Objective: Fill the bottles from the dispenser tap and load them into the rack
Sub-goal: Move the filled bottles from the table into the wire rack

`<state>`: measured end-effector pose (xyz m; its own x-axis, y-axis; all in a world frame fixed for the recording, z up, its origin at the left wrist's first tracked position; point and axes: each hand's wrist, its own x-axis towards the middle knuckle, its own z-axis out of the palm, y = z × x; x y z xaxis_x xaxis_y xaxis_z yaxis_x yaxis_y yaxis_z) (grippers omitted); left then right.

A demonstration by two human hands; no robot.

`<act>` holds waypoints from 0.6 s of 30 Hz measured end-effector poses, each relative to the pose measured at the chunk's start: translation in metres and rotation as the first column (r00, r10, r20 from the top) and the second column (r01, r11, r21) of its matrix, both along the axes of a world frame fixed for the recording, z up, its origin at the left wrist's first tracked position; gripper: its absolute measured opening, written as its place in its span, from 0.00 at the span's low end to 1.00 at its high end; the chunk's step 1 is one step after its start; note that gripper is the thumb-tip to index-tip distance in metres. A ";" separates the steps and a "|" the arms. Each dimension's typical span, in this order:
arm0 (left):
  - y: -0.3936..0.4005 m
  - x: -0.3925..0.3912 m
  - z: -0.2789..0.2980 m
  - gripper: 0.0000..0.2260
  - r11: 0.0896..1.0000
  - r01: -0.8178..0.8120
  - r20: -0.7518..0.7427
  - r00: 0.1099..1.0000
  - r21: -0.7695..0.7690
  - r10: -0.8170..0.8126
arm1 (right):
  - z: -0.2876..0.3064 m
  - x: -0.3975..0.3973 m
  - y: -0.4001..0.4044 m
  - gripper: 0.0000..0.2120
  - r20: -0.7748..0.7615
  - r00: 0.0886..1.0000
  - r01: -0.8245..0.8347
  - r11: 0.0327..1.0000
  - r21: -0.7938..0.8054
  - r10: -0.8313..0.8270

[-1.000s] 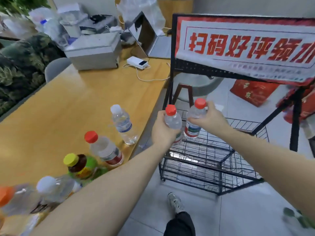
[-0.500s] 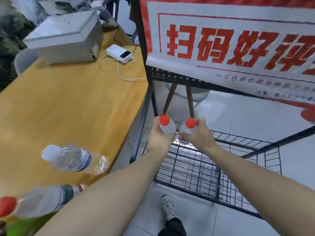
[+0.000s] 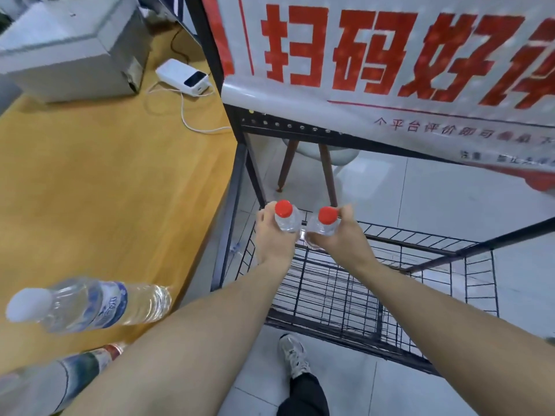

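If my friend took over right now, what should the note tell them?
Left hand: grips a red-capped bottle, upright.
Right hand: grips a second red-capped bottle, upright.
Both bottles are held side by side over the black wire rack, not yet set down.
On the wooden table: a white-capped bottle with a blue label, and another bottle at the bottom-left edge, partly hidden by the arm.
Done: no bottle shows in the rack yet.
Left: set these two into the rack, then load the table bottles. No tap is in view.
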<state>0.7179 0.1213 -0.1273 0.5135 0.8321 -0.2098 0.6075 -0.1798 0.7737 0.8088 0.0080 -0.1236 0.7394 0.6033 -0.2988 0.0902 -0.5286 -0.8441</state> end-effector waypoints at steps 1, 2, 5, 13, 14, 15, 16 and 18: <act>0.001 0.001 -0.001 0.13 1.000 -0.001 0.005 1.000 -0.002 0.001 | -0.002 0.000 0.000 0.26 -0.005 1.000 0.003 1.000 0.001 -0.003; 0.001 0.003 -0.003 0.11 1.000 0.001 0.010 1.000 -0.003 -0.001 | -0.002 0.000 0.001 0.26 -0.008 1.000 0.001 1.000 0.001 -0.001; 0.004 0.005 -0.006 0.12 0.999 0.024 0.000 1.000 -0.035 -0.024 | -0.005 0.001 0.002 0.30 -0.035 0.999 -0.023 1.000 -0.007 0.022; -0.003 0.000 0.001 0.38 0.993 0.050 -0.168 0.983 -0.103 -0.067 | 0.007 -0.005 -0.001 0.41 -0.080 0.997 -0.003 0.998 -0.058 -0.002; -0.007 -0.005 0.003 0.37 0.992 0.059 -0.161 0.984 -0.109 -0.076 | 0.007 -0.009 -0.004 0.40 -0.060 0.998 0.030 0.996 -0.084 -0.035; -0.011 -0.012 0.007 0.34 0.992 0.068 -0.133 0.988 -0.108 -0.082 | 0.007 -0.015 -0.008 0.38 -0.028 0.997 0.063 0.991 -0.122 -0.067; -0.015 -0.020 0.009 0.29 0.991 0.088 -0.089 0.991 -0.100 -0.097 | 0.007 -0.020 -0.013 0.36 0.005 0.995 0.095 0.981 -0.170 -0.095; -0.023 -0.042 0.013 0.21 0.990 0.119 -0.023 0.992 -0.082 -0.121 | 0.011 -0.035 -0.022 0.31 0.072 0.990 0.135 0.959 -0.250 -0.121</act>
